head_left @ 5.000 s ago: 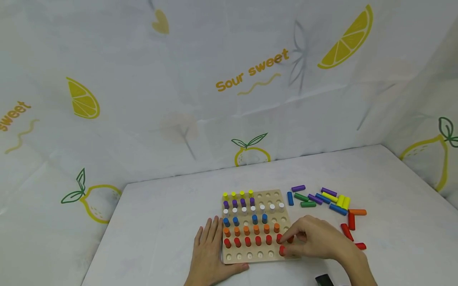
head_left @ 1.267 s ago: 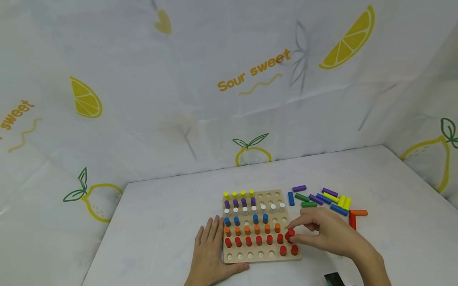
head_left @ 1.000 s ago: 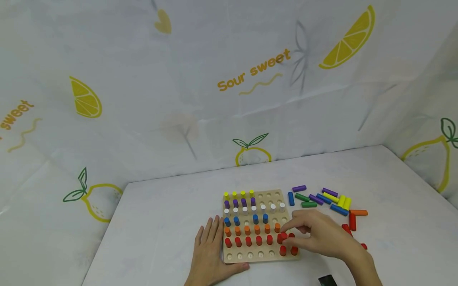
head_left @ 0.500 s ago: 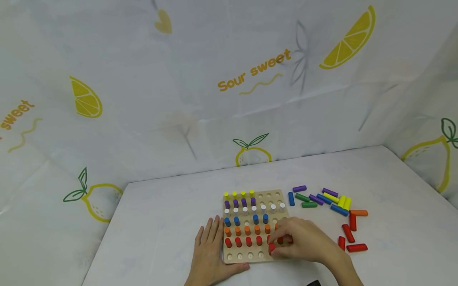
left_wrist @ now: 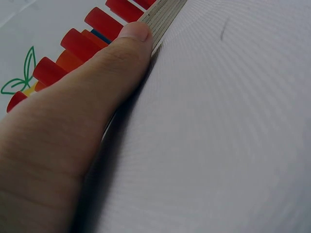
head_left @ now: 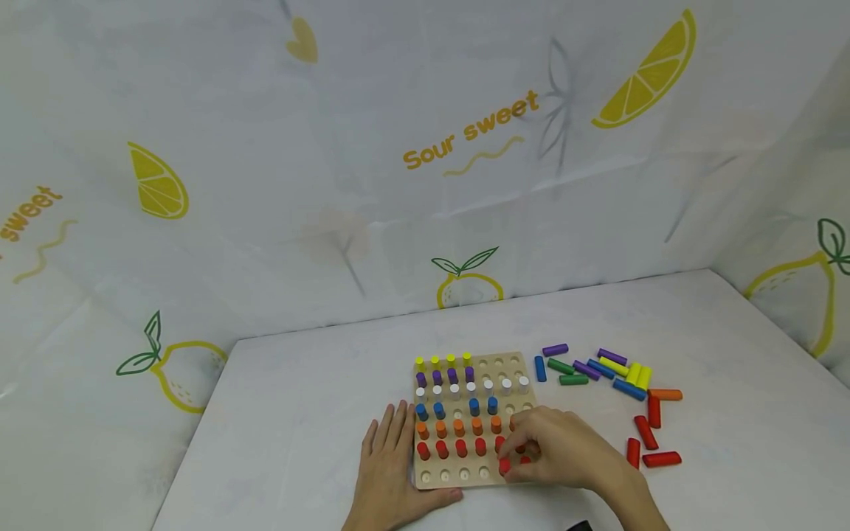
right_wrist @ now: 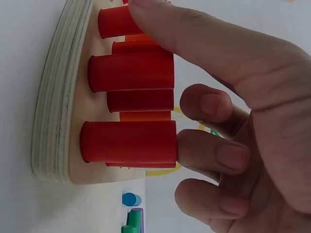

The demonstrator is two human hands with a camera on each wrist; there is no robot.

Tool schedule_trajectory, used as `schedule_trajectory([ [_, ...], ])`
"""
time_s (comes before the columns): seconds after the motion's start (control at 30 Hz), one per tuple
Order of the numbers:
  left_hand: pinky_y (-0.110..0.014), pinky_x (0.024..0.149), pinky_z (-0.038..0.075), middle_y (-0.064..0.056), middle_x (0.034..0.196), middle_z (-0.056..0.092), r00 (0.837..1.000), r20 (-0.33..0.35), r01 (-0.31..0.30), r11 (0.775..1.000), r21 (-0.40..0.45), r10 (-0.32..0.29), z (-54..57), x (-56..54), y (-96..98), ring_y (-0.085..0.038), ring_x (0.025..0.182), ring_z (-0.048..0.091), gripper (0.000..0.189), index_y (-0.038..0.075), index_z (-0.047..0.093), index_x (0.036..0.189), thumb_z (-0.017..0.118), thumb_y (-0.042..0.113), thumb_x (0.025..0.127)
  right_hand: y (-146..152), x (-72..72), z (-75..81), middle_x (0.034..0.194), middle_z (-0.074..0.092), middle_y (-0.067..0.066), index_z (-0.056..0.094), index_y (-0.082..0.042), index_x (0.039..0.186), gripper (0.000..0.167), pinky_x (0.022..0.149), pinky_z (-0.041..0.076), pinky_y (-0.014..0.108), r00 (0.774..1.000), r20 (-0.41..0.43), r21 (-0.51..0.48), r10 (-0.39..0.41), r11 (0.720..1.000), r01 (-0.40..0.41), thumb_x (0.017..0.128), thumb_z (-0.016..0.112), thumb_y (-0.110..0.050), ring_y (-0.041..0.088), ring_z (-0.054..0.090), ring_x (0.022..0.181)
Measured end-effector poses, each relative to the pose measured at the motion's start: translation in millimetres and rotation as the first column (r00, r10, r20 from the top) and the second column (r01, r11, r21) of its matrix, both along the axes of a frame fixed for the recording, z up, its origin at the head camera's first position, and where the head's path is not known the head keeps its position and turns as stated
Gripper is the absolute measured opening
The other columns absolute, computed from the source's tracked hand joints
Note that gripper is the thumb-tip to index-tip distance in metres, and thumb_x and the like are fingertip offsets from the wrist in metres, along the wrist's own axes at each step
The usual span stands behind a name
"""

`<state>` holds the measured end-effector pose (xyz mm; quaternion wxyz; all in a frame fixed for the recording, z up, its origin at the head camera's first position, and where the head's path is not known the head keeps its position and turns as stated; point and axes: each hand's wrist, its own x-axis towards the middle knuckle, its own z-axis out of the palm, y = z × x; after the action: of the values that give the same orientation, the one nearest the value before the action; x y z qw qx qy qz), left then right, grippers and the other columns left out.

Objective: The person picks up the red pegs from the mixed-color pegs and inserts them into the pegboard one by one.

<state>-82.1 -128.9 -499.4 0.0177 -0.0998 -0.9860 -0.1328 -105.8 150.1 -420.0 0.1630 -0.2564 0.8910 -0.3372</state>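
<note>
My right hand pinches a red peg between thumb and forefinger, upright in the front row of a wooden pegboard. In the right wrist view the thumb lies against that peg, while the other fingers are curled; two more red pegs stand beside it towards the board's corner. My left hand lies flat on the table, fingers straight along the board's left edge and the thumb along its front edge. Behind the front row stand rows of red, orange, blue, white, purple and yellow pegs.
Several loose pegs lie right of the board: purple, green, blue and yellow ones farther back, an orange one and red ones nearer. A white patterned cloth hangs behind the table. A dark object shows at the bottom edge.
My right hand has carried a red peg left and towards me, from over the second row to the front row. Two red pegs now stand at the row's right end. The left hand stays put.
</note>
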Motion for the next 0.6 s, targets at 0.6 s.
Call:
schedule_trajectory([
  [0.6,-0.059,0.127,0.025,-0.008,0.168,0.033,1.000,-0.002,0.000,1.000,0.005,0.000,1.4,1.0,0.1,-0.032,0.158,0.028,0.140,0.012,0.030,0.162,0.057,0.101,0.057,5.5,2.8,8.4,0.070,0.057,-0.021,0.083,-0.027,0.094,0.021,0.054,0.041,0.017,0.997,-0.063,0.037,-0.036,0.999,0.038,0.082,0.084,-0.043,0.000,0.048,0.065],
])
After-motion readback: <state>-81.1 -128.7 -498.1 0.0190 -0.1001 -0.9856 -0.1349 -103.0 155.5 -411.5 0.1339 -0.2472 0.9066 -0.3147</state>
